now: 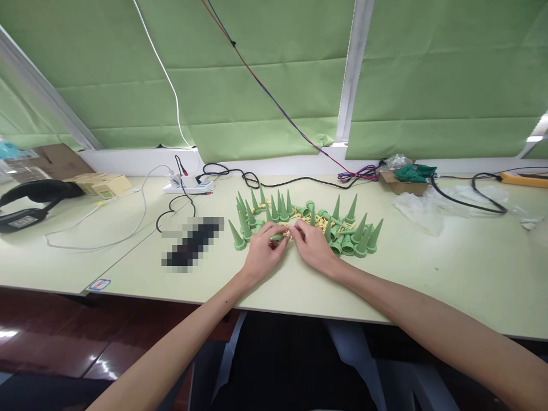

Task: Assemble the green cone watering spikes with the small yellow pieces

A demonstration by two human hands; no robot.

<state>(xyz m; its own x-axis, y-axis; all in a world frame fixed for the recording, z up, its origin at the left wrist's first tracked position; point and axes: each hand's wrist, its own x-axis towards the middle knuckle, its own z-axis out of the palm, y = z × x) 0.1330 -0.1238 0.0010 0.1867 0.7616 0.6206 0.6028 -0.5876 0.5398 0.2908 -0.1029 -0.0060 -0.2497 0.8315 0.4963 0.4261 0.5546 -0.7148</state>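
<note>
My left hand (pixel 264 249) is closed, thumb and fingers pinched around a green plastic spike (pixel 277 237), most of which is hidden by the fingers. Close against it, my right hand (pixel 314 246) has its fingertips pressed together at the spike's end; whatever they grip is too small to make out. Behind both hands lies a pile of small yellow plastic pieces (pixel 315 224). Green cone-shaped spikes stand around it, such as one upright on the left (pixel 237 235) and another on the right (pixel 375 236). Several more lie on their sides, showing hollow open ends (pixel 347 248).
A white power strip (pixel 188 186) and black cable (pixel 291 183) run along the table's back. Headphones (pixel 36 197) and yellow boxes (pixel 111 186) sit left, beside a blurred dark object (pixel 192 244). A cardboard box (pixel 402 184) and clear plastic bags (pixel 422 211) are right.
</note>
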